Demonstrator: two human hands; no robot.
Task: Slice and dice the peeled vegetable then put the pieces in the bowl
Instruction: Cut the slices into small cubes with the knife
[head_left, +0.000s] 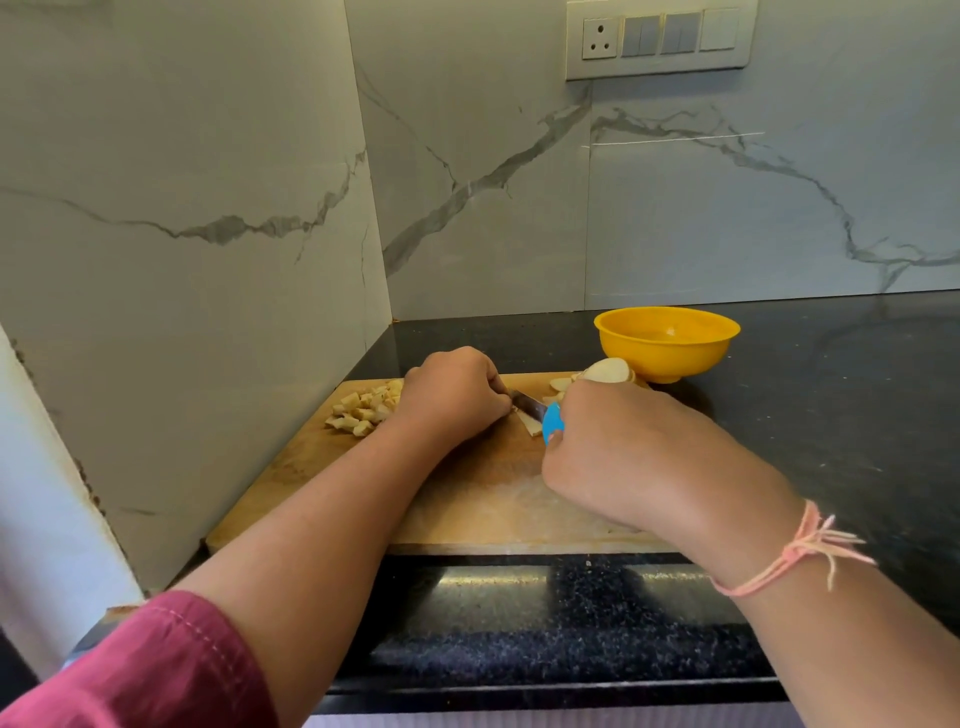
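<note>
Dicing is the step in hand. The left hand (452, 387) is curled knuckles-up, its fingertips pinning a pale strip (531, 427) of the peeled vegetable on the wooden cutting board (467, 504). The right hand (623, 447) is wrapped round the blue plastic handle of a small steel knife (527, 402), whose blade lies just beside the left fingertips.

A pile of dice (363, 408), small, blocky and cream-coloured, sits at the board's far left. At the far right lie uncut slices (560, 385) and a rounded, smooth chunk (608, 370), close to the yellow plastic bowl (667, 353), which stands on the speckled black stone counter (831, 389) and looks nearly empty.

Judging by this, the task is perhaps halfway. The next cut calls for short strokes across the strip, with the left fingertips tucked back. The flesh looks firm and a little slippery.
</note>
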